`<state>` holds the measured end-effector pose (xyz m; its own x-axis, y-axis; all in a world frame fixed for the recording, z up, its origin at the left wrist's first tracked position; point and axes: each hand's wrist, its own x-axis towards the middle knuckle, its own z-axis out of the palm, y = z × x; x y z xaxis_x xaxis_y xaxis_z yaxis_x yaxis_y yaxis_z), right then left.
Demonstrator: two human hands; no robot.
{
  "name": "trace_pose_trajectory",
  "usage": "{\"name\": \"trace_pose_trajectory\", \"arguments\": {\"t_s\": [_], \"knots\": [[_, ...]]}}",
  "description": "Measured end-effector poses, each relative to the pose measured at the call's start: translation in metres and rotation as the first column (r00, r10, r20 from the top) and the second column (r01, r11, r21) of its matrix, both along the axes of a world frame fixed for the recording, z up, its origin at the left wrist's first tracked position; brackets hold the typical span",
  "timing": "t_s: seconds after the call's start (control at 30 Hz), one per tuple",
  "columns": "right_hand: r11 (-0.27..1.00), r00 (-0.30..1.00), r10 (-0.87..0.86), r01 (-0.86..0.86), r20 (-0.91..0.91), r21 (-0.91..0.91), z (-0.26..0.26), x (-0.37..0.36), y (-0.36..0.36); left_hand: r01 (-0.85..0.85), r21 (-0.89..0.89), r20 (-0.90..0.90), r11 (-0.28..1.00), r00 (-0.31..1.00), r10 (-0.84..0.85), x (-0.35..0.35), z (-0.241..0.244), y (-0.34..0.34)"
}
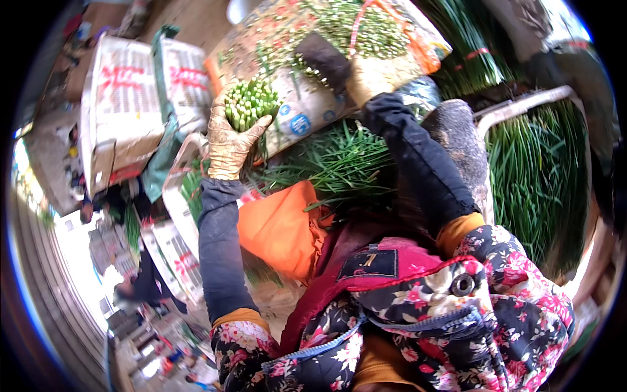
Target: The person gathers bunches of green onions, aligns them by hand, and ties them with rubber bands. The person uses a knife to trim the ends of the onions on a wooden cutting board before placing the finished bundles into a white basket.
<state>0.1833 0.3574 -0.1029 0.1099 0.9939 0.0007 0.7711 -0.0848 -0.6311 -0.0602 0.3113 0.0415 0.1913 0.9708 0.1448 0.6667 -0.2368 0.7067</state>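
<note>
Gloved, my left hand is wrapped around a bundle of green stalks, whose cut ends face up. My right hand, also gloved, grips a dark, broad-bladed cleaver; its handle is hidden in the glove. The blade lies over a board covered with printed sheeting, among scattered cut stalk ends. Long green leaves hang below the board's near edge. An orange cloth or bag lies near my lap.
Printed cartons stand at the left. A metal-framed holder of long green leafy stalks is at the right, and a tied bundle of stalks lies at the upper right. A person is at the lower left.
</note>
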Motion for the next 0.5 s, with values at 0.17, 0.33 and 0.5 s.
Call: {"name": "trace_pose_trajectory", "arguments": {"t_s": [0.17, 0.33, 0.5], "knots": [[0.814, 0.702, 0.580, -0.519, -0.415, 0.259, 0.042, -0.028, -0.064, -0.112, 0.167, 0.128, 0.980, 0.988, 0.091, -0.006, 0.048, -0.114], [0.476, 0.210, 0.873, -0.569, -0.440, 0.671, 0.139, -0.091, -0.177, -0.011, 0.370, 0.141, 0.929, 0.989, -0.044, -0.006, 0.084, -0.222], [0.440, -0.131, 0.758, -0.620, -0.639, 0.649, 0.188, -0.120, -0.250, -0.085, 0.533, 0.264, 0.842, 0.962, -0.070, -0.003, 0.116, -0.287]]}}
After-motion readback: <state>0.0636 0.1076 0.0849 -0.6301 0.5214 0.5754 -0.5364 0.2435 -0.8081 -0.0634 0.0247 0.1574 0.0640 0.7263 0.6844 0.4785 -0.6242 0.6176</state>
